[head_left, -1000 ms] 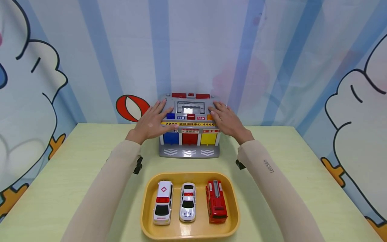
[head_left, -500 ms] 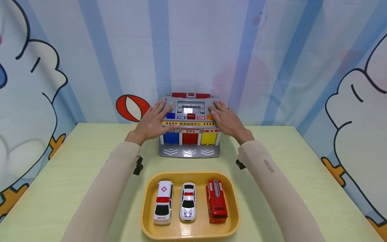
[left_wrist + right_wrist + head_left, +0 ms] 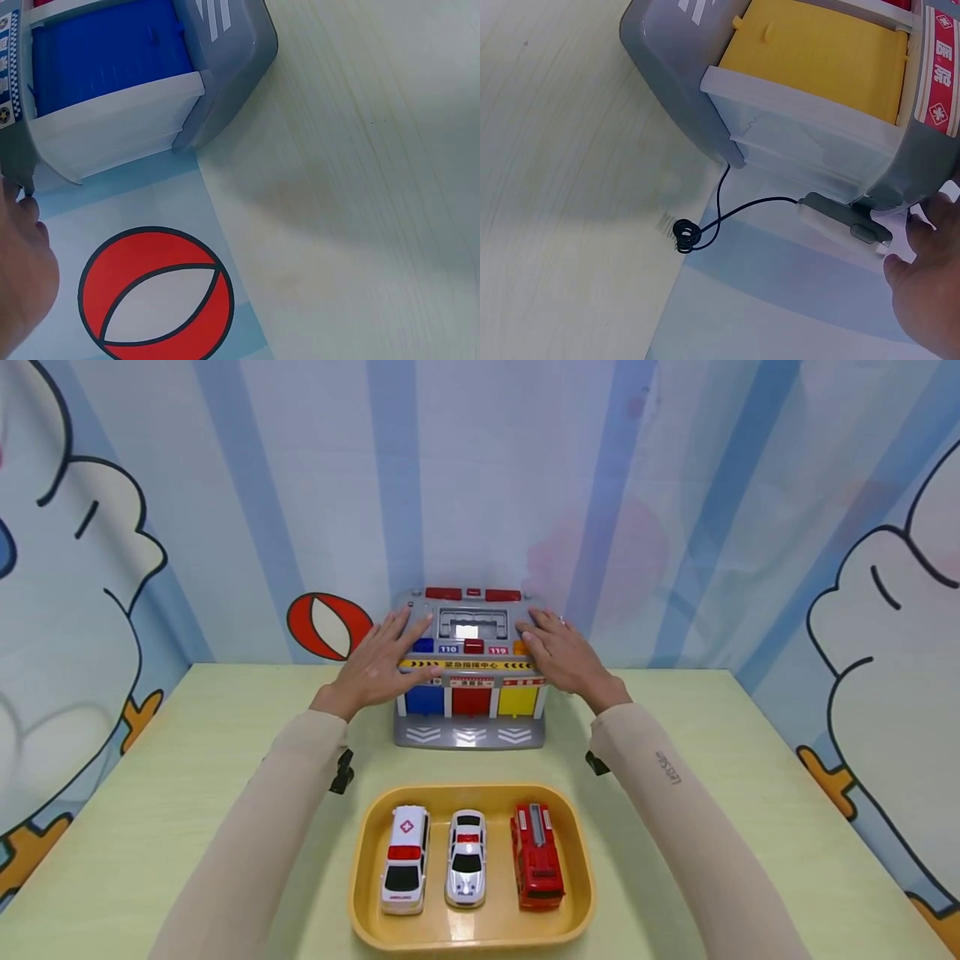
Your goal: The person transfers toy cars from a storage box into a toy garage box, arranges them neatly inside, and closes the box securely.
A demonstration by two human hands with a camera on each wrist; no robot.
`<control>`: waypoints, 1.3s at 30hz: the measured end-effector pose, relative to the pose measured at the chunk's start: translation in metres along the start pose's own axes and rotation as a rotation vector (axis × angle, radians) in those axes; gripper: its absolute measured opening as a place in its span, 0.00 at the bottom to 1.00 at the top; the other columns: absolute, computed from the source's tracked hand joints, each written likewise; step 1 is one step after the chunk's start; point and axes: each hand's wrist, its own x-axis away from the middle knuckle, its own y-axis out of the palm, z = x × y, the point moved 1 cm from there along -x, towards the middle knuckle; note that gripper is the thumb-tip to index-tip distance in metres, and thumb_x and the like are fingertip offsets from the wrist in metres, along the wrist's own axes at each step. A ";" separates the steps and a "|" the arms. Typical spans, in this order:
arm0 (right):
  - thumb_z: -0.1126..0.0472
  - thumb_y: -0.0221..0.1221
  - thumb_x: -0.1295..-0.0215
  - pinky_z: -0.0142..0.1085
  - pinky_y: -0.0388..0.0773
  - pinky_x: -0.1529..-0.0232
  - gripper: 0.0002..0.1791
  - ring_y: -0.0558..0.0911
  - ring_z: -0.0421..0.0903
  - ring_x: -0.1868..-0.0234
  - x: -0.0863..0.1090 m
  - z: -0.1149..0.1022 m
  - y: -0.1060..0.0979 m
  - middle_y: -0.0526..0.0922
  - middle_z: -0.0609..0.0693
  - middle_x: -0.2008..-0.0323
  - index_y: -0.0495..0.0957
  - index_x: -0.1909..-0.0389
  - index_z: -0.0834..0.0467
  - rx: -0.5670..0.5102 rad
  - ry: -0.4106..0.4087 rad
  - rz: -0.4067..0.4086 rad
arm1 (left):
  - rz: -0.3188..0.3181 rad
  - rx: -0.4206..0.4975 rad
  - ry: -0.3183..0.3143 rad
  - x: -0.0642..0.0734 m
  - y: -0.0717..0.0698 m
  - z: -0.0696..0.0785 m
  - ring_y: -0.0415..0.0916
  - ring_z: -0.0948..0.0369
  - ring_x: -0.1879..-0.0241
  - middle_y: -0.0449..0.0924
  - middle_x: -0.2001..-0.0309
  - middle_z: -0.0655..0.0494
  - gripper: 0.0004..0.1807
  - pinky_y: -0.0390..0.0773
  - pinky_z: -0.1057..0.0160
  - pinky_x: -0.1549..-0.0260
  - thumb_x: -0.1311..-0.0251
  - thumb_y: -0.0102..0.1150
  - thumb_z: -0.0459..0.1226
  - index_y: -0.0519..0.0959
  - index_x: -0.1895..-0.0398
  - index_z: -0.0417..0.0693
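Observation:
A grey toy garage stands at the back of the table, its blue, red and yellow doors down. My left hand lies with spread, straight fingers on the left side of its roof. On the roof's right side rests my right hand, fingers extended too. The left wrist view shows the blue door and the edge of my hand. In the right wrist view, the yellow door appears, with a grey-and-white device on a coiled black cable beside the garage, near my fingers.
Nearer to me sits a yellow tray holding a toy ambulance, a toy police car and a red toy fire engine. Behind the garage rises a printed backdrop along the table's back edge.
Both hands stay on the garage roof. The whole scene sits very slightly higher in the head view; nothing else has visibly moved.

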 end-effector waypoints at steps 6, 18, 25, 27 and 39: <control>0.45 0.32 0.19 0.53 0.38 0.20 0.31 0.43 0.56 0.18 0.000 -0.001 0.002 0.47 0.54 0.19 0.57 0.22 0.53 -0.002 0.002 -0.010 | -0.005 0.013 -0.002 0.004 -0.001 -0.002 0.35 0.44 0.19 0.36 0.18 0.46 0.46 0.42 0.40 0.23 0.39 0.52 0.65 0.50 0.20 0.66; 0.45 0.32 0.19 0.53 0.37 0.20 0.31 0.42 0.56 0.18 0.000 -0.004 0.000 0.47 0.54 0.19 0.57 0.22 0.52 0.001 0.004 -0.008 | 0.022 -0.003 0.008 0.005 -0.002 -0.003 0.37 0.44 0.19 0.41 0.18 0.47 0.48 0.44 0.40 0.23 0.39 0.51 0.66 0.48 0.19 0.62; 0.44 0.31 0.19 0.53 0.37 0.20 0.31 0.42 0.56 0.18 0.004 -0.001 0.000 0.47 0.53 0.19 0.57 0.22 0.52 -0.006 0.018 0.000 | 0.010 0.013 -0.008 0.003 0.003 0.000 0.35 0.47 0.19 0.40 0.18 0.50 0.51 0.41 0.42 0.22 0.38 0.49 0.65 0.43 0.19 0.56; 0.43 0.31 0.20 0.53 0.37 0.20 0.31 0.42 0.56 0.18 0.004 0.000 0.000 0.47 0.53 0.19 0.56 0.22 0.52 -0.011 0.019 0.003 | 0.008 0.011 -0.013 0.003 0.004 0.001 0.35 0.47 0.19 0.40 0.18 0.50 0.51 0.41 0.43 0.22 0.39 0.49 0.65 0.44 0.19 0.54; 0.36 0.41 0.24 0.55 0.39 0.20 0.38 0.43 0.57 0.18 0.007 0.006 0.005 0.47 0.55 0.19 0.55 0.22 0.52 0.032 -0.066 0.009 | -0.013 -0.014 -0.017 0.004 0.001 0.001 0.34 0.47 0.19 0.40 0.18 0.50 0.52 0.40 0.43 0.22 0.38 0.47 0.67 0.45 0.19 0.52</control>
